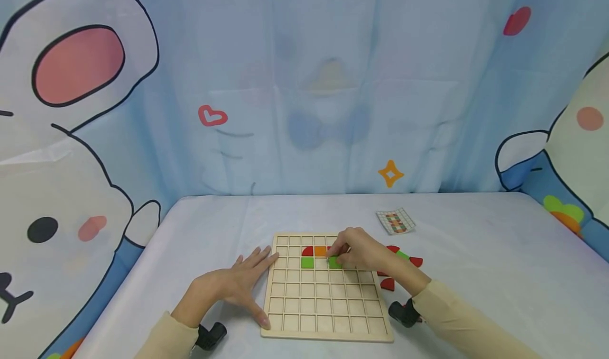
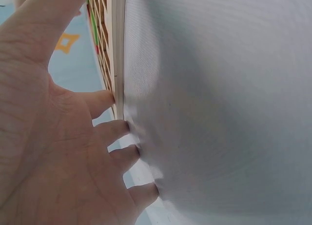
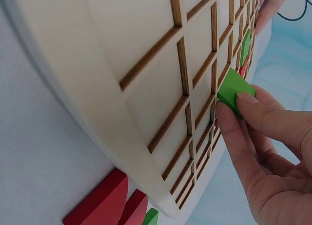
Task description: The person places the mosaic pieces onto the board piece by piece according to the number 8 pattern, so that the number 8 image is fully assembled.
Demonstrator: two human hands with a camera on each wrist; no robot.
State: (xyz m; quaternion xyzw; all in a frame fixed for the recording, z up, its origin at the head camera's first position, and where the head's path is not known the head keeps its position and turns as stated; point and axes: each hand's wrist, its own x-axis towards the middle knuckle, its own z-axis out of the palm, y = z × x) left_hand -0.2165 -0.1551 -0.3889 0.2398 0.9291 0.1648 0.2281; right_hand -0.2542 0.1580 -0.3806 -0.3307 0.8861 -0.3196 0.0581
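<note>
The right hand (image 1: 359, 250) pinches a green block (image 3: 236, 91) between thumb and fingertips, at the second row from the far edge of the wooden board (image 1: 321, 322). The block looks squarish, so I cannot make out a long axis; its broad face appears tilted against the board's surface, and whether it touches the board I cannot tell. The left hand (image 1: 238, 285) is spread along the board's left edge, thumb by the near corner. On the board, in the held block's row, lies a green tile (image 1: 307, 263); beyond it, a red quarter-round (image 1: 308, 251) has its curve toward the far left, beside an orange tile (image 1: 321, 251). Loose red pieces (image 1: 387, 284) lie right of the board; a patterned card (image 1: 396, 221) lies past its far right corner.
</note>
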